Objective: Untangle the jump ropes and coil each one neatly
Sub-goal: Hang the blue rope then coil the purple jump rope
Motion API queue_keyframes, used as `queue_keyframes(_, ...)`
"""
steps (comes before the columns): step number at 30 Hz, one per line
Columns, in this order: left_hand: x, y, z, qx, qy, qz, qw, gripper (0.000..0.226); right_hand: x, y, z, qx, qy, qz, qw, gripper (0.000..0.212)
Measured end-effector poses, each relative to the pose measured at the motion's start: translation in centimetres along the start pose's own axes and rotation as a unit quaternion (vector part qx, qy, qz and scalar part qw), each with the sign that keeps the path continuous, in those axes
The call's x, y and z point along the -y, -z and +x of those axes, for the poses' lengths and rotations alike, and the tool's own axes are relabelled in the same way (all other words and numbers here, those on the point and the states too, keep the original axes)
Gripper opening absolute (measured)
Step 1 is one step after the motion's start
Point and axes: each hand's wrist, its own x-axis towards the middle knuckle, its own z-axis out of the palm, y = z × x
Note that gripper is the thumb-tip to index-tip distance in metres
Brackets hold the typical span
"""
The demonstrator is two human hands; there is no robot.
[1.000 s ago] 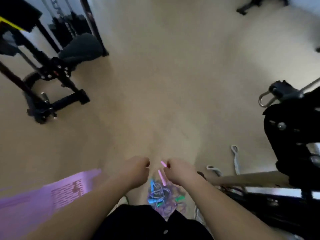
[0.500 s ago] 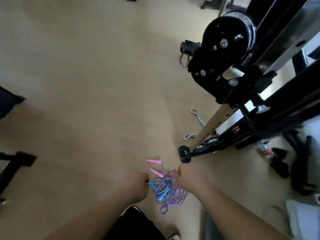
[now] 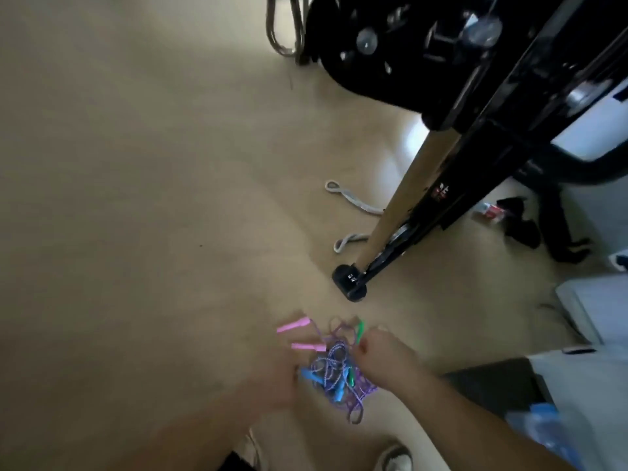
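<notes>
Outstretched right hand (image 3: 384,356) seemingly pinches the green handle (image 3: 359,332); blurred left hand (image 3: 272,382) touches the tangle (image 3: 334,367), grip unclear.

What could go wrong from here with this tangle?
1. The right hand appears to pinch the upper green handle; pulling it hard could tighten knots in the rope tangle.
2. The left hand is motion-blurred beside a blue handle; a hasty grab may miss.
3. The machine foot stands close; freed loops could snag it.

The jump ropes (image 3: 334,368) lie on the floor (image 3: 153,198) between left hand (image 3: 272,385) and right hand (image 3: 382,351), before the machine (image 3: 401,66).
</notes>
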Motion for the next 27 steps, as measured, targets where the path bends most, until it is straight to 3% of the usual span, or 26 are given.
queue_keyframes(3,4.6,-4.4,4.2,-0.006,-0.012,0.059,0.998,0.015,-0.7,-4.6,5.0,0.004,-0.007,0.024,1.0,0.032)
queue_keyframes(6,9.9,-12.0,10.2,-0.015,-0.049,-0.019,0.999,0.027,-2.4,-9.5,11.3,-0.011,0.001,0.039,0.999,0.019)
queue_keyframes(10,12.2,-19.6,19.8,0.087,-0.03,0.047,0.995,0.023,-6.3,-17.7,19.9,-0.028,0.006,0.059,0.998,0.019)
queue_keyframes(14,13.3,-26.2,29.1,0.125,-0.026,0.09,0.988,0.028,-9.8,-24.1,27.3,-0.004,0.004,0.054,0.999,0.016)
queue_keyframes(17,16.1,-30.3,35.1,0.099,-0.013,0.124,0.987,0.029,-11.5,-27.3,31.7,0.003,-0.009,0.109,0.994,0.02)
queue_keyframes(21,19.3,-34.0,40.5,0.04,-0.017,0.127,0.991,0.027,-12.6,-30.3,35.4,-0.043,-0.011,0.154,0.987,0.017)
queue_keyframes(27,22.6,-38.0,43.8,0.058,-0.026,0.151,0.986,0.047,-13.5,-33.2,37.3,-0.066,-0.029,0.157,0.985,0.022)
